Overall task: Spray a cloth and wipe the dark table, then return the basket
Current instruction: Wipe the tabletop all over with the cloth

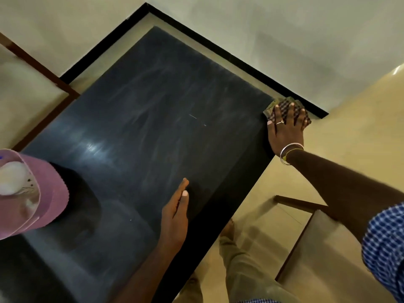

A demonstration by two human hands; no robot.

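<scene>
The dark table (153, 119) fills the middle of the view, its top streaked with wipe marks. My right hand (286, 130) presses flat on a checked cloth (284, 107) at the table's far right corner, fingers spread over it. My left hand (176, 217) rests flat and empty on the table top near the right edge, closer to me. A pink basket (47, 193) stands at the table's left side, with something white inside it. No spray bottle is clearly visible.
The table stands in a room corner with a black skirting (218, 47) along cream walls. Wooden-framed furniture (306, 237) stands on the floor at the right, another frame (54, 84) at the left. My leg and bare foot (228, 228) are beside the table's right edge.
</scene>
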